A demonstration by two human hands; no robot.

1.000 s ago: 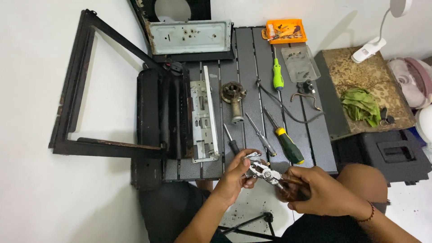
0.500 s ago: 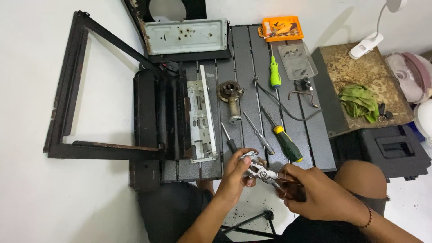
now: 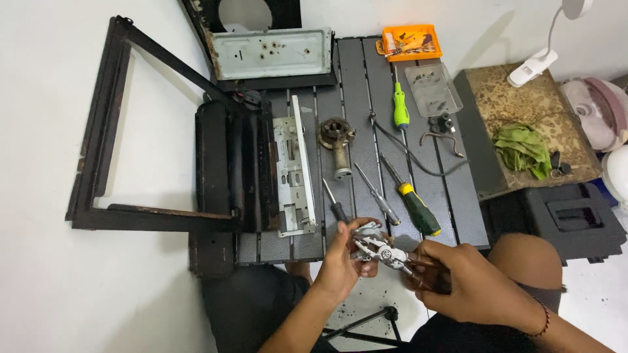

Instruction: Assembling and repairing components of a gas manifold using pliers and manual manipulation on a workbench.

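My left hand (image 3: 342,258) pinches a small grey metal part (image 3: 366,230) just off the near edge of the dark slatted table (image 3: 366,85). My right hand (image 3: 458,281) grips the dark handles of a pair of pliers (image 3: 387,252), whose silver jaws bite on that part. Both hands hover over my lap, close together. On the table just beyond them lie a black-handled screwdriver (image 3: 335,204), a thin metal-shafted screwdriver (image 3: 376,194) and a yellow-and-green-handled screwdriver (image 3: 413,204).
A rusty burner piece (image 3: 336,140), a pale metal bracket plate (image 3: 292,170), a black metal housing (image 3: 229,173), a green screwdriver (image 3: 400,108), a black cable (image 3: 418,160), an orange parts tray (image 3: 412,42) and a clear lid (image 3: 432,88). A black frame (image 3: 108,131) lies left; a green rag (image 3: 522,149) right.
The view has drifted slightly; my hands stay together at the table's near edge, with the pliers still clamped on the small part and turned only a little.
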